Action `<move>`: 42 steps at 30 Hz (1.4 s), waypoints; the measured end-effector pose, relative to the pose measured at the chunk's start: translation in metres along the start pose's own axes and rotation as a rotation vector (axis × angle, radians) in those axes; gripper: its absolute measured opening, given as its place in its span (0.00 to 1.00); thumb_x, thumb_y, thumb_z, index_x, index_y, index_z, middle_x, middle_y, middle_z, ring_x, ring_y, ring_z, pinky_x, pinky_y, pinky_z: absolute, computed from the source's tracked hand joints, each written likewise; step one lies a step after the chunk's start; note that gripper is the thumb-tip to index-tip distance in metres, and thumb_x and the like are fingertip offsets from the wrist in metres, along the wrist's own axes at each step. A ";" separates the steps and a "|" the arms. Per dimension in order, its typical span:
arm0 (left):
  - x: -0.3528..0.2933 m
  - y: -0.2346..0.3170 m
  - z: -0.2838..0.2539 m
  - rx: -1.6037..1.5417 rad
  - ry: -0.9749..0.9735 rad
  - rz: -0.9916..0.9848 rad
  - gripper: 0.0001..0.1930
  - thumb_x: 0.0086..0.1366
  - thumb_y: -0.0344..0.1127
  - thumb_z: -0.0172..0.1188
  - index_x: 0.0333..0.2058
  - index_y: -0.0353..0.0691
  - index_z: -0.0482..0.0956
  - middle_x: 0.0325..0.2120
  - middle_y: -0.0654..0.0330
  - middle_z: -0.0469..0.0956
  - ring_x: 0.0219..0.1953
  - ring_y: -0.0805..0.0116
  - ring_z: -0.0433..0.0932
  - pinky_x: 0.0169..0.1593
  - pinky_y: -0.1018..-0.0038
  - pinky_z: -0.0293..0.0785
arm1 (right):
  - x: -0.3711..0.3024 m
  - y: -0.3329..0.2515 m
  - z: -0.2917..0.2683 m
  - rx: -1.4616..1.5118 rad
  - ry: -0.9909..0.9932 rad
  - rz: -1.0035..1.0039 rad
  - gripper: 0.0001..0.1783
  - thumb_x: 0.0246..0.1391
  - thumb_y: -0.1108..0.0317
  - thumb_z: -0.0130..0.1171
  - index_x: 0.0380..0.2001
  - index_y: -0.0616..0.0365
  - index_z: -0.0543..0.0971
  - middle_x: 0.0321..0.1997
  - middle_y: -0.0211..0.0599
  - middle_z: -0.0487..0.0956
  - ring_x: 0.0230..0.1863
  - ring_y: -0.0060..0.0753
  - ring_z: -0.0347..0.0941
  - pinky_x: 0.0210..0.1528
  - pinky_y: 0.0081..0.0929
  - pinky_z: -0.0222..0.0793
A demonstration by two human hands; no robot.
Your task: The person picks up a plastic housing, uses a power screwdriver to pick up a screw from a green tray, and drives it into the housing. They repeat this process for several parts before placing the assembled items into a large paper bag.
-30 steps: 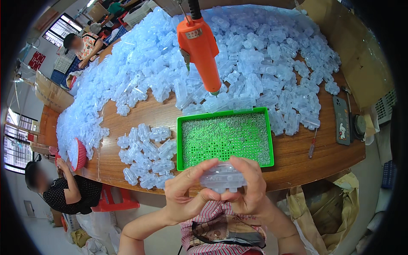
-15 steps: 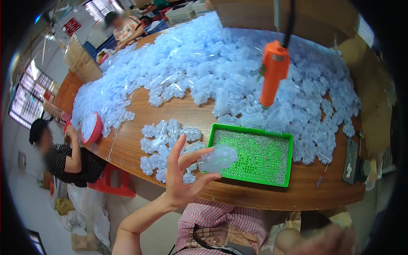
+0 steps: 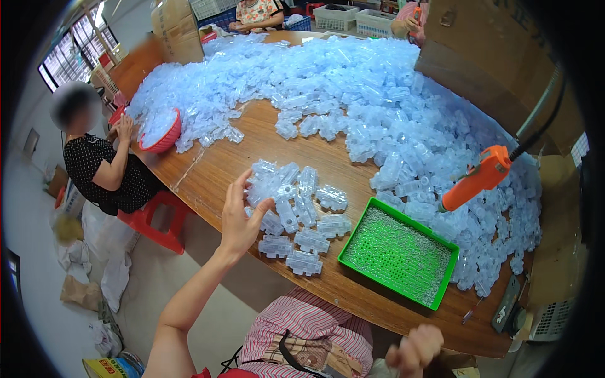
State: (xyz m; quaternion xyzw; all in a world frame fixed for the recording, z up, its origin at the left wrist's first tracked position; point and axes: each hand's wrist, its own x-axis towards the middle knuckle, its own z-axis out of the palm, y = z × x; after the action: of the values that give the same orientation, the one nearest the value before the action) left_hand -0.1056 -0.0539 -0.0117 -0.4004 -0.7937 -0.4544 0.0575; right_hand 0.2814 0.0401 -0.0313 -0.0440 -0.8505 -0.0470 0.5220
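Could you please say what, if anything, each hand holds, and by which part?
The left hand is at the left side of a clear plastic piece; whether it grips cannot be told. The blurred right hand shows nothing held.

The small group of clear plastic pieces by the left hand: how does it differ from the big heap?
The small group has few pieces, easily told apart; the big heap has far more, crowded over one another. The small group lies by the left hand; the big heap stretches across the far side. Both are see-through plastic on the wooden table.
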 end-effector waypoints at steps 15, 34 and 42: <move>0.060 -0.001 0.024 0.082 -0.406 0.364 0.18 0.56 0.47 0.64 0.40 0.44 0.76 0.48 0.54 0.68 0.55 0.51 0.58 0.59 0.57 0.56 | -0.031 -0.009 0.012 -0.190 -0.334 0.633 0.10 0.51 0.74 0.52 0.38 0.64 0.75 0.43 0.47 0.68 0.45 0.47 0.66 0.48 0.40 0.63; 0.185 -0.107 0.078 0.325 -0.364 0.177 0.22 0.50 0.41 0.69 0.42 0.41 0.74 0.41 0.54 0.74 0.45 0.56 0.73 0.46 0.65 0.70 | -0.014 -0.010 0.027 -0.359 -0.177 0.560 0.08 0.54 0.71 0.55 0.35 0.62 0.79 0.41 0.47 0.72 0.42 0.47 0.69 0.44 0.39 0.68; 0.097 0.024 0.062 -0.193 -0.391 0.421 0.19 0.51 0.31 0.68 0.41 0.36 0.72 0.38 0.54 0.77 0.38 0.62 0.78 0.41 0.70 0.73 | -0.002 -0.009 0.011 -0.183 -0.227 0.585 0.11 0.52 0.69 0.52 0.38 0.62 0.74 0.43 0.47 0.67 0.45 0.46 0.65 0.48 0.40 0.62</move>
State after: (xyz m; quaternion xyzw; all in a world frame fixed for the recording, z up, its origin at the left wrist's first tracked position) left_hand -0.1373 0.0562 0.0129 -0.6395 -0.6424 -0.4202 -0.0416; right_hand 0.2709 0.0323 -0.0382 -0.3382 -0.8469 0.0339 0.4089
